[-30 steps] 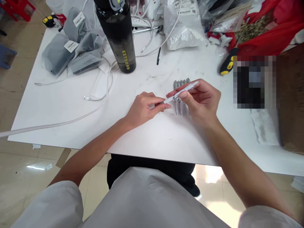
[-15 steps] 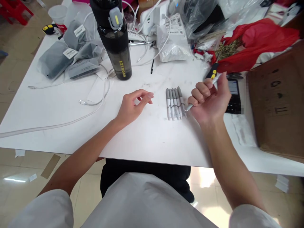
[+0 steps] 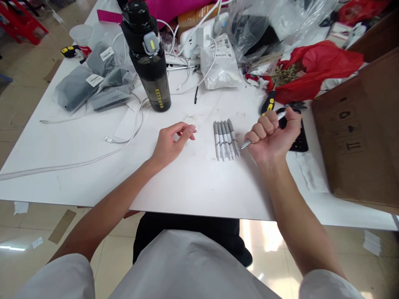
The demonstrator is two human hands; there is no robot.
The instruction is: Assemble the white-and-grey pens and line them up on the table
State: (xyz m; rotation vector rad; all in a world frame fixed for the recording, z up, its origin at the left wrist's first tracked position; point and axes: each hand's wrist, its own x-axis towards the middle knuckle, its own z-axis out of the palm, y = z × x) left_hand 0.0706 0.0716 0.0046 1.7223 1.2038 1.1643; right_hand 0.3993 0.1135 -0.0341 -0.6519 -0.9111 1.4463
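Note:
My right hand (image 3: 272, 135) is closed in a fist round a white and grey pen (image 3: 245, 145), whose tip pokes out below the fist toward a row of several grey pens (image 3: 224, 140) lying side by side on the white table (image 3: 193, 182). My left hand (image 3: 172, 141) rests on the table left of that row, fingers loosely curled and apart, holding nothing.
A dark water bottle (image 3: 150, 62) stands at the back, with grey pouches (image 3: 90, 81) and white cables (image 3: 124, 133) to its left. A black phone (image 3: 299, 141), a screwdriver (image 3: 268, 103), a red bag (image 3: 318, 66) and a brown cardboard box (image 3: 358, 133) are on the right.
My left hand let go of the pen and drew back to the left. My right hand swung the pen off the row and closed into a fist round it.

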